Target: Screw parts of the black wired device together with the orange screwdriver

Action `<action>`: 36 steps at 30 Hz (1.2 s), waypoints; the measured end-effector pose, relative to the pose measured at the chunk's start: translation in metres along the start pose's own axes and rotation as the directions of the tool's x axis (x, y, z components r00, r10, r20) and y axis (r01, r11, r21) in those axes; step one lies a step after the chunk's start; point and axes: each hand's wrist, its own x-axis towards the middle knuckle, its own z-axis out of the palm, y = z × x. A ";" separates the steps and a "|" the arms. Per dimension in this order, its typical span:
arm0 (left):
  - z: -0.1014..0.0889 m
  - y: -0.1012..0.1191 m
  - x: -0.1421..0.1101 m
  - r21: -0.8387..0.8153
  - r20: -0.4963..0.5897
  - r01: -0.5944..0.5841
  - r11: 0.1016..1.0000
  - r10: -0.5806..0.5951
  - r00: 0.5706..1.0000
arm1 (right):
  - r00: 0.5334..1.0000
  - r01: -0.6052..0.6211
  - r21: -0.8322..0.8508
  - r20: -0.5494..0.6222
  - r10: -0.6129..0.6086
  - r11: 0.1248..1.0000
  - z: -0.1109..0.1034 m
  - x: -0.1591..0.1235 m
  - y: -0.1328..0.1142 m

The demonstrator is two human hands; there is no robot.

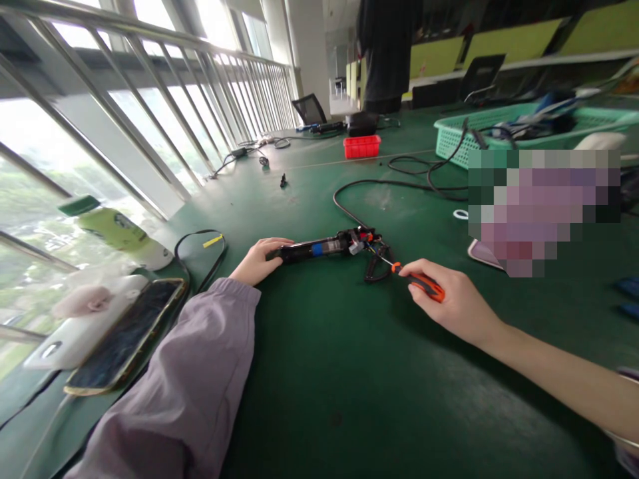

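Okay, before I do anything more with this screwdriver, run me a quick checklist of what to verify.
1. Screwdriver gripped: ok, right hand around its handle.
2. Tool steadied: ok, left hand holds one end.
3. Screwdriver tip seated: cannot tell, too small to see.
4. Wires away from the tip: not ok, exposed ones lie close by.
5. Cable unplugged: cannot tell, its far end is hidden.
6. Phone clear of the tool: ok, well off to the left.
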 end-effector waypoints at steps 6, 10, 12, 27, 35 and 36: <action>-0.001 -0.008 -0.002 0.015 -0.043 0.025 1.000 -0.024 0.999 | 1.000 -0.011 0.016 0.019 0.011 1.000 0.000 0.000 0.001; 0.002 -0.009 -0.001 0.040 -0.048 0.003 0.999 -0.001 0.999 | 1.000 -0.027 0.048 0.011 0.026 0.998 -0.001 0.000 0.001; 0.004 -0.007 0.000 0.053 -0.040 -0.024 0.998 0.027 0.999 | 0.999 -0.033 0.069 -0.004 0.033 0.997 -0.001 0.000 0.001; 0.007 -0.002 -0.003 0.243 -0.219 0.111 0.964 -0.057 0.974 | 0.980 -0.129 0.091 -0.140 0.141 0.988 -0.001 0.001 0.001; 0.009 -0.002 -0.003 0.341 -0.173 0.091 0.936 -0.032 0.984 | 0.984 -0.145 0.108 -0.089 0.154 0.984 -0.001 0.001 0.002; 0.008 -0.002 -0.003 0.366 -0.160 0.084 0.927 -0.026 0.987 | 0.985 -0.146 0.106 -0.076 0.154 0.984 -0.001 0.001 0.002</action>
